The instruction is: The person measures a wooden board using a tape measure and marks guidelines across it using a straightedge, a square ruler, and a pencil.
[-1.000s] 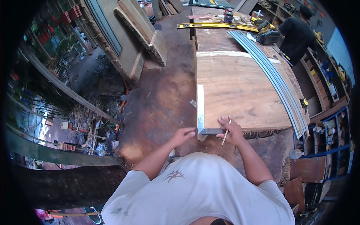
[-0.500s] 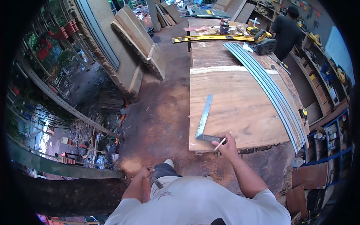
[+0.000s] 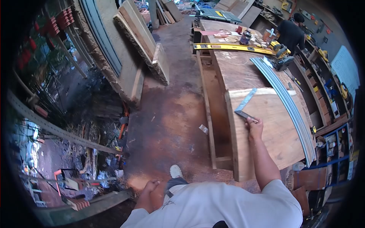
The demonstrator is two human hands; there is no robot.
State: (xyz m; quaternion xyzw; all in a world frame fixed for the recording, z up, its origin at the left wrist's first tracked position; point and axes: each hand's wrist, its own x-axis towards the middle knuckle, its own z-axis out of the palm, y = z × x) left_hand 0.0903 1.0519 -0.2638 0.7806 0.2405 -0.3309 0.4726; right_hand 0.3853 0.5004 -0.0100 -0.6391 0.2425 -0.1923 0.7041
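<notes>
My right hand [image 3: 254, 127] is closed round the dark stock of a try square [image 3: 246, 101], its metal blade pointing away over a wide wooden board [image 3: 273, 140]. The pencil seen before is hidden or too small to make out. My left hand [image 3: 151, 186] hangs low beside my body, fingers curled, and what it holds, if anything, cannot be made out. Long grey metal strips [image 3: 283, 102] lie across the right part of the board.
A yellow level [image 3: 235, 48] crosses the bench, with a circular saw [image 3: 282, 60] and a jar [image 3: 245, 37] near it. A person [image 3: 291, 34] in dark clothes is by the shelves at the back right. Large slabs [image 3: 140, 41] lean at the left. A tape measure [image 3: 313, 129] sits at the right edge.
My right hand has moved the square forward, away from me. My left hand has dropped from the board's corner to my side. The board now sits skewed, with the bench frame showing at its left.
</notes>
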